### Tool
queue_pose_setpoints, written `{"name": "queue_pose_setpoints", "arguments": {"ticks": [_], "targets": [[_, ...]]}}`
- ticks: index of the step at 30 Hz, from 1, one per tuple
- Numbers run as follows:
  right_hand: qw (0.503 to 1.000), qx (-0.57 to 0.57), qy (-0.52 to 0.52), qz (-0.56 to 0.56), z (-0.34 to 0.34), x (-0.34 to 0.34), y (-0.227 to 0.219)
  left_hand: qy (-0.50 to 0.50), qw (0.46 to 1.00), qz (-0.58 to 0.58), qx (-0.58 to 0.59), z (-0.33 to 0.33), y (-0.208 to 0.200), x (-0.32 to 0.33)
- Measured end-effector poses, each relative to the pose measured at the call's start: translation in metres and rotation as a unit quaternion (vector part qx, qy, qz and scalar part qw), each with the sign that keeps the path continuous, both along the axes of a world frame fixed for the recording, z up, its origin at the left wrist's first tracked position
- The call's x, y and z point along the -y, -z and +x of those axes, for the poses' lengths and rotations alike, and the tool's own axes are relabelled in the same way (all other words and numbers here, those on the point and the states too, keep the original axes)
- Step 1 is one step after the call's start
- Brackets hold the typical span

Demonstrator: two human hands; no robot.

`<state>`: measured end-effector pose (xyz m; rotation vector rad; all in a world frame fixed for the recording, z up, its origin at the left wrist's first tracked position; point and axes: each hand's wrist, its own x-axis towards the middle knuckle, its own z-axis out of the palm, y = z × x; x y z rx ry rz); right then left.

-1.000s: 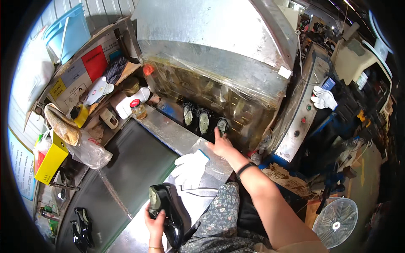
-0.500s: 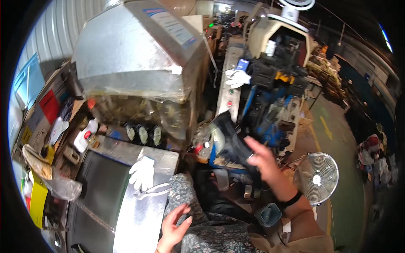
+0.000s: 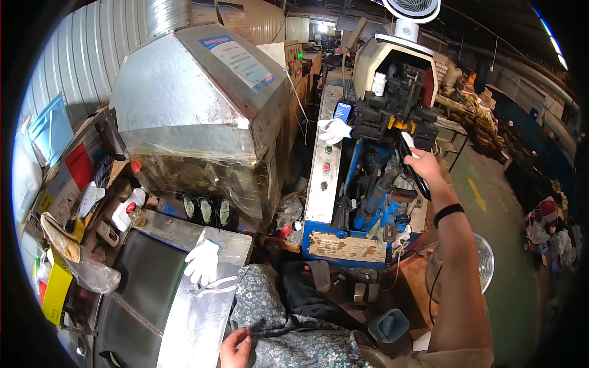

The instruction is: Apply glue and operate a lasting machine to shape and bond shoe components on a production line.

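My right hand (image 3: 423, 164) reaches forward to the machine with blue parts (image 3: 374, 202). It is closed on a long black piece (image 3: 422, 184), seen almost edge-on, with a white part at its far end; its kind cannot be made out. Low in the picture my left hand (image 3: 235, 349) rests beside the dark flowered cloth (image 3: 264, 306) over my lap, holding nothing, its fingers loosely bent. On the metal sheet (image 3: 190, 319) nearby lie a white glove (image 3: 202, 262) and pliers (image 3: 215, 286).
A metal hood (image 3: 184, 92) stands ahead on the left, above several shoe-shaped pieces (image 3: 206, 211). Another white glove (image 3: 334, 129) lies by the machine's button panel (image 3: 325, 178). At right is a floor fan (image 3: 486, 264); a grey bin (image 3: 389, 325) stands below.
My right hand has moved forward and up with the black piece, from above my lap to the machine. My left hand has drawn back toward the lower edge. The view has shifted.
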<state>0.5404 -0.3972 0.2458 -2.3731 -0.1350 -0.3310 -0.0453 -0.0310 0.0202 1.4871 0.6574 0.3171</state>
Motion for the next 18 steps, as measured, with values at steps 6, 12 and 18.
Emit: {"name": "queue_pose_setpoints", "arguments": {"ticks": [6, 12, 18], "targets": [[0.978, -0.024, 0.04, -0.205, -0.032, -0.039, 0.01, 0.116, 0.955, 0.26, -0.086, 0.019, -0.037, 0.023], [0.972, 0.075, 0.062, -0.212, -0.054, -0.046, 0.031, 0.126, 0.932, 0.338, -0.045, 0.025, -0.055, 0.033], [0.974, 0.052, 0.067, -0.209, -0.042, -0.044, 0.025, 0.124, 0.94, 0.304, -0.091, 0.028, -0.062, 0.034]]}}
